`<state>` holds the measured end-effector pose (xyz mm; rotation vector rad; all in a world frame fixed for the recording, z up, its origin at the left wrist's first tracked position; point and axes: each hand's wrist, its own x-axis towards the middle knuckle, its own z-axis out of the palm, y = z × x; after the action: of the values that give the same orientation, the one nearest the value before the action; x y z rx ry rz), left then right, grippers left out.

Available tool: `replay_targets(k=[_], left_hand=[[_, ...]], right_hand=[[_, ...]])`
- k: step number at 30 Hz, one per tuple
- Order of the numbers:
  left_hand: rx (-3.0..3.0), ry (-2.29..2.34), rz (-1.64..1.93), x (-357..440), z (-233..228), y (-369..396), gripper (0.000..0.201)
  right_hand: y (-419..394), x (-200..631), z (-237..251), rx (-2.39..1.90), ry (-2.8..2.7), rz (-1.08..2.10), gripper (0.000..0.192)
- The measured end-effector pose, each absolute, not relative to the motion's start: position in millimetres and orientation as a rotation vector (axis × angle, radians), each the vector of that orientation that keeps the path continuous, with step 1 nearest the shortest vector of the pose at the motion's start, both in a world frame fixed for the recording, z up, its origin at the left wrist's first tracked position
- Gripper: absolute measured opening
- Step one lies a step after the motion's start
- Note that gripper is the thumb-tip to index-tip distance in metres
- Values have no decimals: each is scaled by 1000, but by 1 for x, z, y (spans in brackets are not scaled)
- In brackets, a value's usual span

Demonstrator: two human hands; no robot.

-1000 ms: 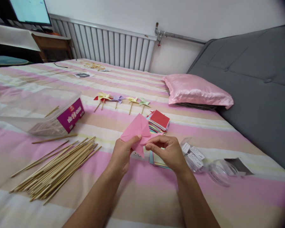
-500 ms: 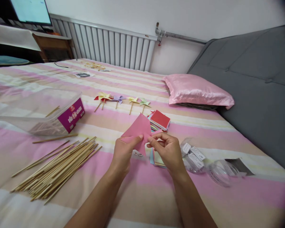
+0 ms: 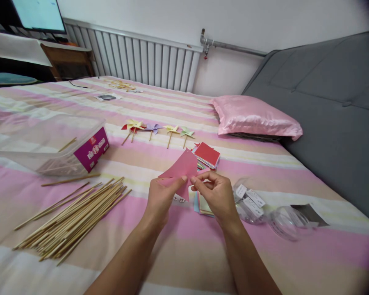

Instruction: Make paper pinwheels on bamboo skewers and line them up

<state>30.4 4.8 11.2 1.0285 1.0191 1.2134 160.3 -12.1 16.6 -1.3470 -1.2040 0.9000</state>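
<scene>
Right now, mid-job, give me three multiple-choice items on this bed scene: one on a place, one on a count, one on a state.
1. Where do the wooden sticks lie?
A. left of the hands
B. on the pillow
C. inside the headboard

2. How many finished pinwheels lie in the row?
A. one
B. four
C. nine

3. What state is the pink paper in?
A. flat on the bed
B. crumpled into a ball
C. pinched by both hands

Answers: 1 A, the pile spreads on the bedspread to the left. 2 B, four heads show on sticks. 3 C, left hand and right hand grip it, raised.
</scene>
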Motion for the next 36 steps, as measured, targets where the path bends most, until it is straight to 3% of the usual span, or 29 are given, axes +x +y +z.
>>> replay_targets(k=[20, 28, 36], left_hand=[[869, 1023, 1237, 32, 9, 6, 24], [811, 974, 1244, 35, 8, 6, 17], [772, 940, 1234, 39, 5, 3, 19]], right_hand=[[-17, 151, 21, -1305, -1236, 759, 22], [-18, 141, 20, -1111, -937, 903, 68], [-13, 139, 13, -1102, -807, 1010, 79]])
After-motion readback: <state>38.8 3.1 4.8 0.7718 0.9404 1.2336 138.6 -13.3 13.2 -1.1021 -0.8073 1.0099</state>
